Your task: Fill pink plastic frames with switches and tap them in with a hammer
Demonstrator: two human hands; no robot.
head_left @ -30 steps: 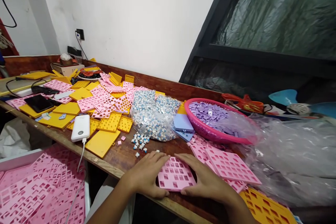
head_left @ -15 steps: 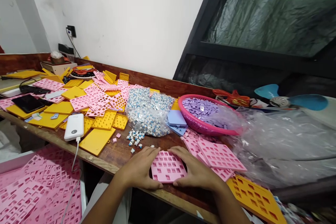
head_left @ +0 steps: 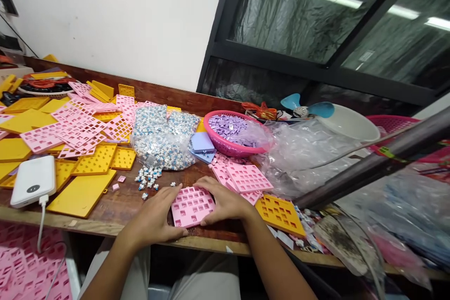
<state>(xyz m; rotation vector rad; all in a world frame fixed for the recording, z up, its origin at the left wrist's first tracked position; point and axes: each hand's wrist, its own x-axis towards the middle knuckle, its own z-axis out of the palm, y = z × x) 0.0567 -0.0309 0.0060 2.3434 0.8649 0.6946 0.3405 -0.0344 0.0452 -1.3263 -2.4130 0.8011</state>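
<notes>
A pink plate with rows of square holes (head_left: 191,205) lies on the wooden table (head_left: 116,204) near its front edge. My left hand (head_left: 156,213) grips its left side, thumb at the near edge and fingers along the far corner. On the right side my right hand (head_left: 221,201) is curled round it the same way. Behind my left hand sits a loose heap of small white and blue pieces (head_left: 148,176). Two small pink blocks, one of them a pink square (head_left: 121,179), rest to its left. More pink plates (head_left: 249,178) are stacked beyond my right hand.
Clear bags of white and blue pieces (head_left: 158,138) stand behind the heap. A pink basket (head_left: 228,147) holds purple pieces. Yellow plates (head_left: 82,192) and a white power bank (head_left: 34,182) cover the left. On the right are an orange holed plate (head_left: 280,215), plastic bags (head_left: 298,150) and a slanting dark bar (head_left: 369,161).
The head view has swung to the right, so everything appears further left and the slanting bar shows. Both hands keep their hold on the pink plate.
</notes>
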